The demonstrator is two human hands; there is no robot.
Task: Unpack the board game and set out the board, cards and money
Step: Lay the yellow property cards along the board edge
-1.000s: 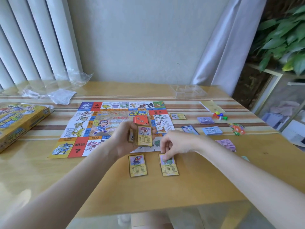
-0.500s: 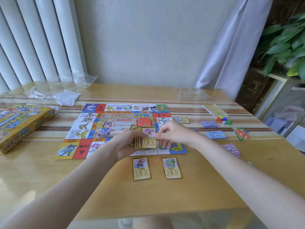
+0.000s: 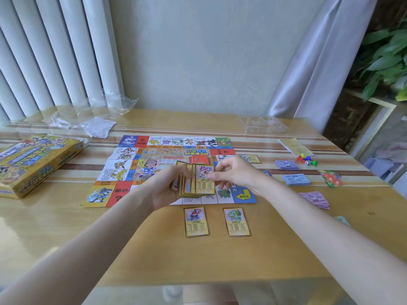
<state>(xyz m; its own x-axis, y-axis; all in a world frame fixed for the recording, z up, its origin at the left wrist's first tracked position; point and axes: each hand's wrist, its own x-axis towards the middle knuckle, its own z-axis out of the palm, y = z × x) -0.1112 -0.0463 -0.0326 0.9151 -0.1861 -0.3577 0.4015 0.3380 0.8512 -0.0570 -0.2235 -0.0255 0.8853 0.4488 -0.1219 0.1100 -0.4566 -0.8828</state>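
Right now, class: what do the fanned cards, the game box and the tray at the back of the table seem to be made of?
Fanned cards: probably thin printed card, slightly glossy; they stay flat and stiff in the left hand.
Game box: seemingly printed cardboard, with folded edges and a faint sheen.
Tray: clear, rigid-looking plastic; the table shows through it.

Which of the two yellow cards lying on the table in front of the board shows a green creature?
The right-hand card, nearer the right hand; the left-hand card shows a dark blue and red figure.

Wooden table [image 3: 66, 234] (glossy) bears board [image 3: 123, 172], two cards [image 3: 196, 221], box [image 3: 33, 161].
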